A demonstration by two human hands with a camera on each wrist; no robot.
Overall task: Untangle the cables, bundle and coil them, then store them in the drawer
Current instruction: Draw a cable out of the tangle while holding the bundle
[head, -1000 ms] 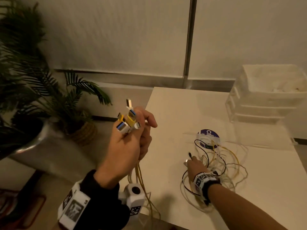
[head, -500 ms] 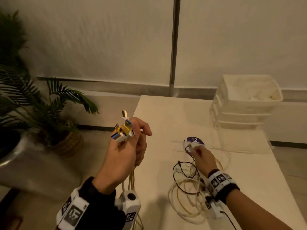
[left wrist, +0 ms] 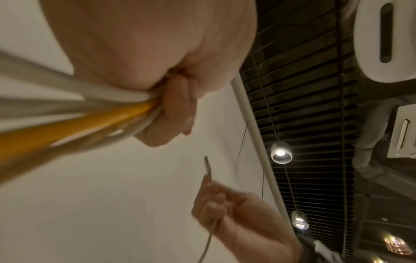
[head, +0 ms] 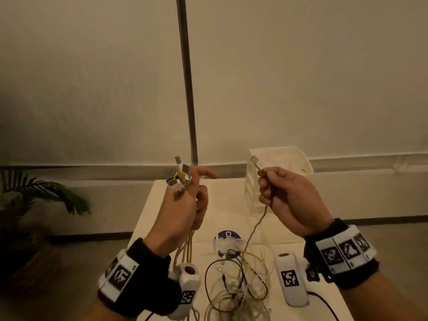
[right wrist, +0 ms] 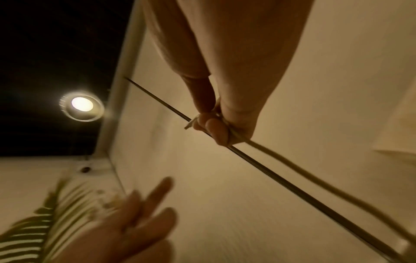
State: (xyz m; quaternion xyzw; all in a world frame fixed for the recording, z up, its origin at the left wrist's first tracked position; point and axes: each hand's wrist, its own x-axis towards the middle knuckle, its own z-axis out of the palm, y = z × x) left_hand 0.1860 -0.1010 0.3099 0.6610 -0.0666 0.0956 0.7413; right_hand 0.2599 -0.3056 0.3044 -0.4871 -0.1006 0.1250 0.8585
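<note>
Right hand [head: 287,195] is up off the table [head: 162,205] now, pinching a fresh plug [head: 254,161]. Left hand [head: 185,205] stays fisted round its plugs [head: 178,176]. Tangle [head: 236,283] on the table below, drawers [head: 280,177] behind. One more end freed, likely joining the bunch.

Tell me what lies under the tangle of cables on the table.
The cable tangle lies on the white table. At its far edge it overlaps a round purple-labelled disc, covering the disc's near half. Whatever else lies beneath the loops is hidden.
</note>
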